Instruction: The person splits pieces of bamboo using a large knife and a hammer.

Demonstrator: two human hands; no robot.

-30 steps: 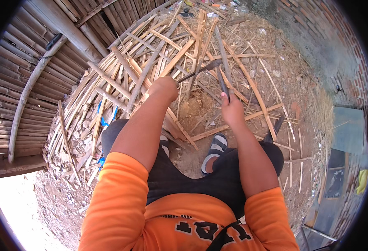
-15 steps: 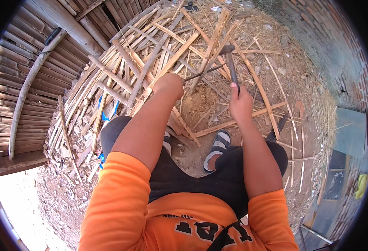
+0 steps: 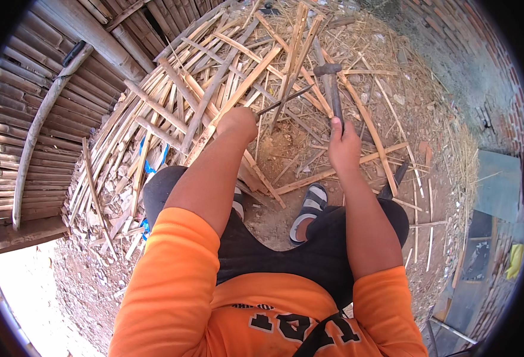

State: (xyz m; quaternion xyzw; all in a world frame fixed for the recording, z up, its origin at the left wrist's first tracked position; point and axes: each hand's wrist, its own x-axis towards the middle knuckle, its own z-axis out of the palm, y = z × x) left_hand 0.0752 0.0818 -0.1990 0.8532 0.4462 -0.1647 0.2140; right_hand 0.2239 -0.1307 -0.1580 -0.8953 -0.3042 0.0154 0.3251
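Observation:
My left hand (image 3: pixel 238 124) is closed in a fist round the handle of a long, narrow dark blade (image 3: pixel 297 94), probably a knife. The blade reaches to the right across upright pale wood strips (image 3: pixel 296 50), which spread apart toward their far ends. I cannot tell how deep it sits in them. In my right hand (image 3: pixel 345 147) is a hammer (image 3: pixel 328 70), gripped by its handle, with the head up and just right of the blade's tip. Hammer and blade are apart.
A large heap of wood strips (image 3: pixel 211 98) spreads ahead and to the left. A long strip (image 3: pixel 366 122) slants at the right. My sandalled foot (image 3: pixel 310 208) rests on the dirt below the hands. A bamboo wall (image 3: pixel 47 137) borders the left, a brick wall (image 3: pixel 482 53) the right.
The hammer head has shifted slightly right and turned. The blade and the upright strips have moved a little left with my left hand. Both grips stay the same.

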